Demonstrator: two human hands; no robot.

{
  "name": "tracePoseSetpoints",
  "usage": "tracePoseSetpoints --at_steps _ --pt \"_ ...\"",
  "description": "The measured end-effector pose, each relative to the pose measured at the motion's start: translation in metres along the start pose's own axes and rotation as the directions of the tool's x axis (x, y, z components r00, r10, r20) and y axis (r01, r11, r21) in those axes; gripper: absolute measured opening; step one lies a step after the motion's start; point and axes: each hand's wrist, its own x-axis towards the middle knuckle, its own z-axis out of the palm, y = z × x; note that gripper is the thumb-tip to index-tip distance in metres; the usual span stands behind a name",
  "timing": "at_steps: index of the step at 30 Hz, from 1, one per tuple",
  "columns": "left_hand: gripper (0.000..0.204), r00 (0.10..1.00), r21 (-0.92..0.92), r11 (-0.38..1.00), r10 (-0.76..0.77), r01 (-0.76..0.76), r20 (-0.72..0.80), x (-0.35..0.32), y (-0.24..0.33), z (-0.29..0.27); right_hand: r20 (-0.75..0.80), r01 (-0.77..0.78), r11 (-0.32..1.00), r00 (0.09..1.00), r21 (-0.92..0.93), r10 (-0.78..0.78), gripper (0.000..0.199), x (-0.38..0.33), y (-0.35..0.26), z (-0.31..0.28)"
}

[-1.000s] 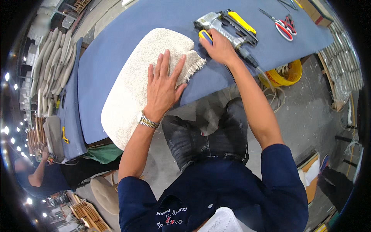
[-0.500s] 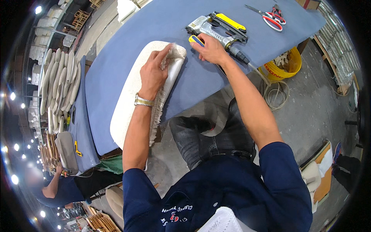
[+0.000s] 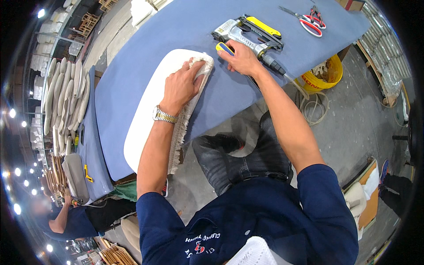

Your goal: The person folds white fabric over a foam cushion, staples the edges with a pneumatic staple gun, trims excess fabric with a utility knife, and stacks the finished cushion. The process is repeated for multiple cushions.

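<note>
A long white padded cushion (image 3: 148, 106) with rounded corners lies on the blue-covered table (image 3: 126, 75). Its fabric has a frayed edge (image 3: 178, 143) running down the right side. My left hand (image 3: 181, 86) rests on the cushion's far end, fingers bent over the gathered fabric edge (image 3: 203, 59) at the corner and pinching it. Just right of that corner, my right hand (image 3: 244, 59) is closed around a tool with a yellow-and-blue handle (image 3: 224, 48). A thin dark part shows below this hand; the tool's kind is unclear. The right hand is apart from the cushion.
A staple gun (image 3: 234, 33) lies beyond my right hand, its air hose (image 3: 316, 110) hanging off the table. Red-handled scissors (image 3: 312, 27) and pliers (image 3: 315, 14) lie farther right. A yellow bucket (image 3: 338, 73) stands below the edge. Another person (image 3: 73, 223) works at the left.
My left hand has turned and shifted slightly right, its fingers now over the corner's fabric edge, which is folded differently. The right hand with its tool has hardly moved.
</note>
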Motion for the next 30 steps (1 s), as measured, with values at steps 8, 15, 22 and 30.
tracePoseSetpoints --at_steps 8,15,22,30 --pt "0.051 0.986 0.048 0.985 0.166 -0.165 -0.005 0.033 -0.015 -0.005 -0.018 0.000 1.000 1.000 -0.004 0.000 0.042 0.003 0.004 -0.001" --pt "0.047 0.970 -0.105 0.966 0.239 -0.235 0.031 0.061 -0.050 0.018 0.025 -0.026 1.000 0.999 0.013 0.026 0.042 -0.003 -0.005 0.000" --pt "0.040 0.972 -0.222 0.965 0.179 -0.143 0.153 0.074 -0.049 0.008 -0.097 0.148 0.793 0.989 0.591 -0.112 0.027 -0.005 -0.044 -0.010" --pt "0.039 0.973 -0.214 0.968 0.167 -0.132 0.158 0.081 -0.051 0.011 -0.474 0.492 0.439 0.866 0.752 -0.158 0.014 0.030 -0.076 0.014"
